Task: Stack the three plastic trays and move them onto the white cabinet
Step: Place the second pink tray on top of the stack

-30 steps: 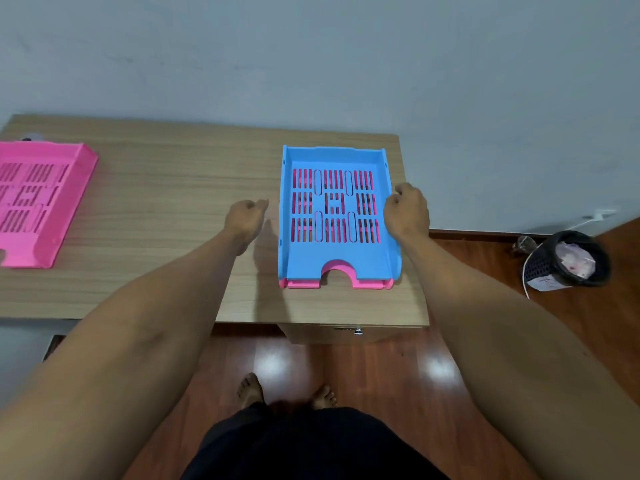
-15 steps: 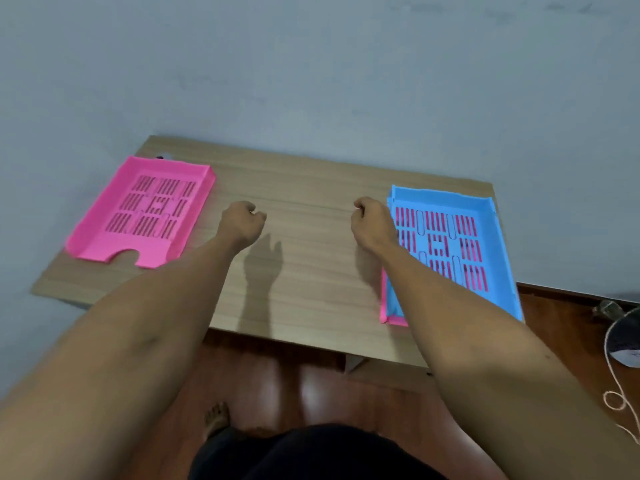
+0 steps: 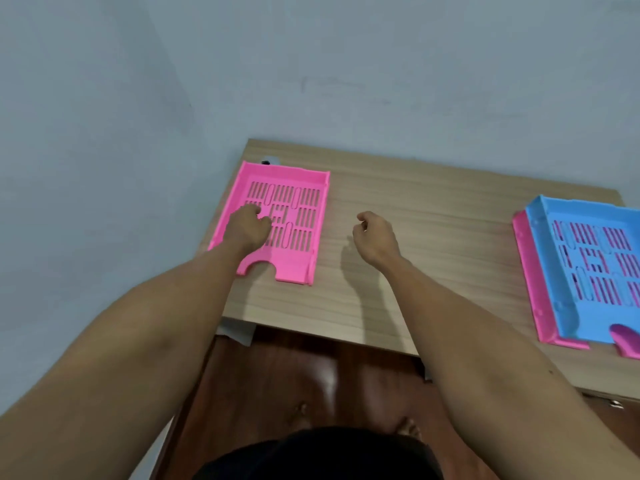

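A single pink tray lies at the left end of the wooden desk, near the wall corner. My left hand hovers over its left half, fingers loosely curled, holding nothing. My right hand hangs over bare desk just right of that tray, also loosely curled and empty. At the right edge a blue tray sits nested on another pink tray, both partly cut off by the frame.
Grey walls meet in a corner behind the desk's left end. A small dark object lies behind the pink tray. Below the desk edge is a glossy brown wooden floor, with my feet on it.
The view has swung left, so the single pink tray is now central. Both hands left the blue-on-pink stack and travelled left; my left hand now hovers over the pink tray.
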Action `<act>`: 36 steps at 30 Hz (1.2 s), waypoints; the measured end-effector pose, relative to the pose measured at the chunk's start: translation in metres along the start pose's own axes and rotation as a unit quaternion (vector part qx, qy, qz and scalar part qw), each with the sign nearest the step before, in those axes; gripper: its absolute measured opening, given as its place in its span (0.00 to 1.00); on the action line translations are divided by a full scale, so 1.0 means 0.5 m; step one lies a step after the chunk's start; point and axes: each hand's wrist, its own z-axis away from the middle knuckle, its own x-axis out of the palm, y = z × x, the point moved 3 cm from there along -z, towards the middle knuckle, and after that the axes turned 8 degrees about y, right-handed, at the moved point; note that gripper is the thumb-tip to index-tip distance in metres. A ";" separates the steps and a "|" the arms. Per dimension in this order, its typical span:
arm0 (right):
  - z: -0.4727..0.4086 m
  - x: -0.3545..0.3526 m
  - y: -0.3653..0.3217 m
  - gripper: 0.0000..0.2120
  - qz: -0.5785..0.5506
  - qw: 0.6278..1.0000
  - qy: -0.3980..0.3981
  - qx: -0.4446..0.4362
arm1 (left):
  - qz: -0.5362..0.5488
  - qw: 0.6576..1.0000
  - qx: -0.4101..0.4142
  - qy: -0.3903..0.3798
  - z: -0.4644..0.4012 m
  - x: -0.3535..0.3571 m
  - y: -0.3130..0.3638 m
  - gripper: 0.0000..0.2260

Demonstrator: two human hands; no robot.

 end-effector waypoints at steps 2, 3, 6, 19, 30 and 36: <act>0.009 0.052 -0.029 0.21 0.004 1.000 -0.021 0.002 | 0.001 1.000 -0.008 0.008 -0.019 -0.023 -0.048 0.23; 0.014 0.076 -0.039 0.22 0.007 0.999 -0.033 0.005 | 0.001 1.000 -0.017 0.011 -0.025 -0.031 -0.069 0.23; 0.023 0.141 -0.051 0.21 0.017 0.998 -0.058 0.015 | 0.008 0.999 -0.029 0.016 -0.049 -0.040 -0.133 0.22; 0.034 0.284 -0.017 0.17 0.025 0.990 -0.088 0.108 | -0.018 0.992 -0.124 0.024 -0.096 -0.009 -0.252 0.18; 0.007 0.137 0.025 0.18 -0.003 0.989 0.003 0.147 | 0.029 0.995 -0.097 0.018 -0.056 0.022 -0.100 0.16; 0.012 -0.037 0.071 0.19 -0.008 0.989 0.059 0.135 | 0.048 0.998 -0.041 0.004 0.001 0.070 0.050 0.14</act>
